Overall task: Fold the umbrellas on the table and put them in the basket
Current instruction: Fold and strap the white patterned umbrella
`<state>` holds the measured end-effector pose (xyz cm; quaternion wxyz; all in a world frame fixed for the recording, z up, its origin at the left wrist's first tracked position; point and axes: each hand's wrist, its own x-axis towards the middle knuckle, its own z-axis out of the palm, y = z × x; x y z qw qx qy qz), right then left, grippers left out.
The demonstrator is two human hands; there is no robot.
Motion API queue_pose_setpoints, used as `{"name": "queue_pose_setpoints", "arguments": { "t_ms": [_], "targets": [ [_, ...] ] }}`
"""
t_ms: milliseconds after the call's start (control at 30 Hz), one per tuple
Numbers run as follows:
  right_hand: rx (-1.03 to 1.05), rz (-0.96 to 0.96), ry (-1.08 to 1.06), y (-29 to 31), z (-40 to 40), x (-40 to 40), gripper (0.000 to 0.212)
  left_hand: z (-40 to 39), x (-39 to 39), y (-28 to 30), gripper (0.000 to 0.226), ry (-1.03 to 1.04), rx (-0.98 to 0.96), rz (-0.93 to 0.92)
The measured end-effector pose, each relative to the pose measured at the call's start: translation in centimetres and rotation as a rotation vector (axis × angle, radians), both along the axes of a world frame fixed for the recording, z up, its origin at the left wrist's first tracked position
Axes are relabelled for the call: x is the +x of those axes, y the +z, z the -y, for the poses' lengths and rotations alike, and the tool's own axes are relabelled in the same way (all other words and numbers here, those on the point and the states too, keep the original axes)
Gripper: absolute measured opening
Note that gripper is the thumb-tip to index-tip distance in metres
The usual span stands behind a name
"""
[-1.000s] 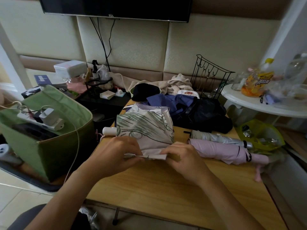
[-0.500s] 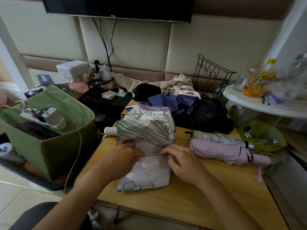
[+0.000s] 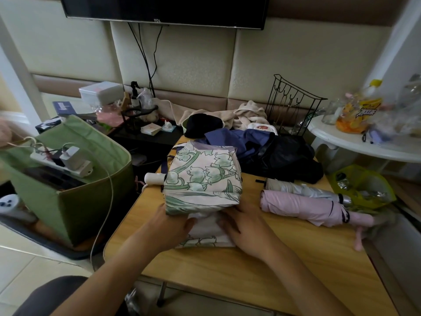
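Observation:
A floral umbrella (image 3: 202,176) with green and pink print lies across the wooden table (image 3: 227,281), its white handle (image 3: 155,178) pointing left. A loose flap of its canopy spreads toward me. My left hand (image 3: 170,226) and my right hand (image 3: 243,231) sit side by side on that flap, fingers curled into the fabric just below the bundled canopy. A folded pink umbrella (image 3: 303,207) and a silver one (image 3: 305,190) lie to the right. The green fabric basket (image 3: 75,208) stands on the floor at the left.
Navy cloth (image 3: 241,140) and black cloth (image 3: 287,158) are heaped at the table's far end. A power strip with chargers (image 3: 66,160) and a cable sit on top of the basket. A white round table (image 3: 364,147) with bottles stands at the right, and a black wire rack (image 3: 291,110) behind.
The canopy flap that my hands pinched up has dropped flat toward me. Both hands have moved nearer to me along it, and the bundled canopy has rolled away.

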<state>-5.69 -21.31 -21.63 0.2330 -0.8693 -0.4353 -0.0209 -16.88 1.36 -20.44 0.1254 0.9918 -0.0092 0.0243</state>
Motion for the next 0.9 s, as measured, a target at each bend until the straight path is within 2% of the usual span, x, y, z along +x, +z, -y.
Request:
{"name": "queue_pose_setpoints", "arguments": {
  "t_ms": [67,100,200,300,367,433,467,533,633,733,833,900],
  "targets": [
    [0.005,0.003,-0.019,-0.2,0.0,0.0,0.040,-0.3,0.1,-0.1,0.070,0.047,-0.140,0.032],
    [0.006,0.005,-0.030,-0.3,0.0,0.0,0.040,-0.3,0.0,0.1,0.070,0.074,-0.201,0.013],
    [-0.034,-0.022,-0.049,-0.2,0.0,-0.2,0.045,-0.6,0.6,0.3,0.065,0.080,-0.242,0.011],
    [-0.007,-0.060,-0.028,0.3,0.3,-0.3,0.050,-1.6,0.8,1.2,0.067,0.087,-0.265,-0.110],
    [0.099,-0.090,-0.026,0.6,0.6,0.0,0.038,-2.4,0.8,2.2,0.068,0.046,-0.256,-0.183],
    [0.156,-0.090,-0.037,0.7,0.9,0.4,0.026,-3.1,1.0,3.0,0.054,-0.003,-0.257,-0.210],
    [0.150,-0.087,-0.041,0.7,1.0,0.4,0.027,-3.8,1.2,2.9,0.053,-0.002,-0.263,-0.189],
    [0.110,-0.073,-0.033,0.4,1.1,0.5,0.037,-4.7,1.2,2.9,0.066,0.026,-0.187,-0.202],
    [0.023,-0.070,-0.004,0.1,1.4,0.6,0.062,-4.9,0.9,3.2,0.095,0.028,-0.046,-0.373],
    [-0.057,-0.096,0.010,0.6,1.9,0.9,0.080,-4.5,0.4,3.9,0.083,-0.028,0.084,-0.454],
    [-0.146,-0.139,0.044,0.9,2.4,1.3,0.093,-4.5,0.0,3.5,0.071,-0.032,0.060,-0.540],
    [-0.190,-0.141,0.069,1.0,2.6,1.5,0.098,-4.3,-0.5,2.8,0.075,-0.027,0.072,-0.556]
  ]
}}
